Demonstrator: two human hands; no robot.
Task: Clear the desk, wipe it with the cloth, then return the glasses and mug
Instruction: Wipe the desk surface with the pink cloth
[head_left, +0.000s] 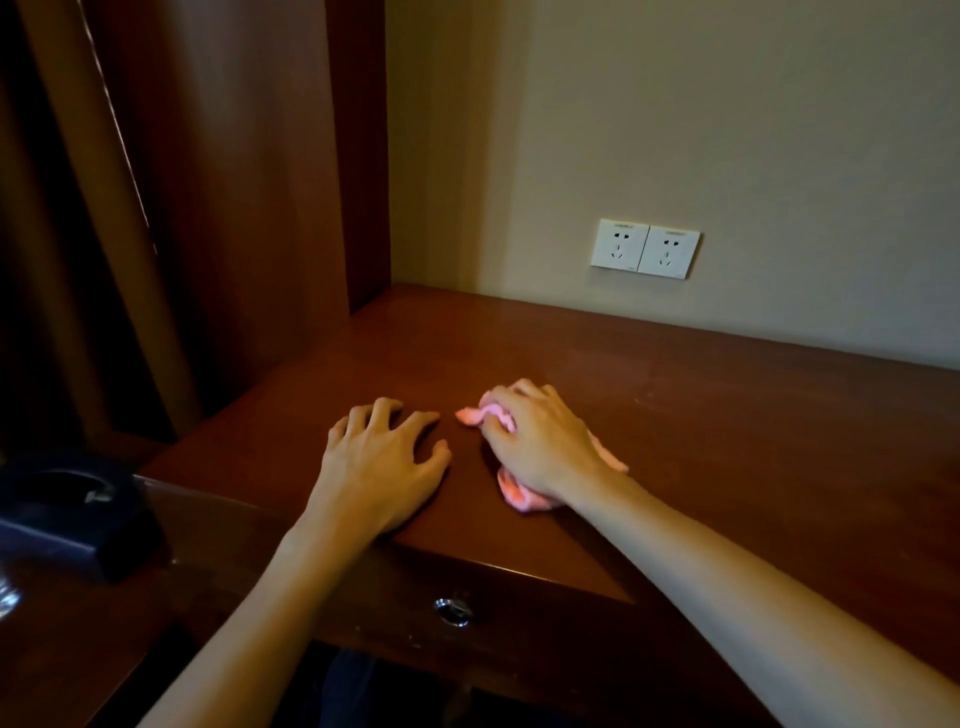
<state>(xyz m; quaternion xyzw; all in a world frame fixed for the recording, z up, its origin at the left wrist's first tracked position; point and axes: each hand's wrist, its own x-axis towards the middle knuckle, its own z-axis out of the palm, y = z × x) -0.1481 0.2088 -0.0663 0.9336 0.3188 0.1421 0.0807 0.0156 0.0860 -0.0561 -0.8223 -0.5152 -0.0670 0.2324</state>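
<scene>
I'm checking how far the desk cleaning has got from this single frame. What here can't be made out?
- Glasses and mug: neither shows in the head view, so their whereabouts are unknown.
- Pink cloth: mostly covered by the right hand.
- Dark box at lower left: too dim to identify.
- Shiny object: cut off by the left edge.
- Desk: its right end runs out of frame.

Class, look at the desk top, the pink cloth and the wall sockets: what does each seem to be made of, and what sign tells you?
Desk top: probably varnished wood or veneer; reddish-brown, with a soft sheen near the wall.
Pink cloth: soft fabric, possibly microfibre; it bunches under the right hand.
Wall sockets: likely white plastic; smooth, flat, glossy plates.
</scene>
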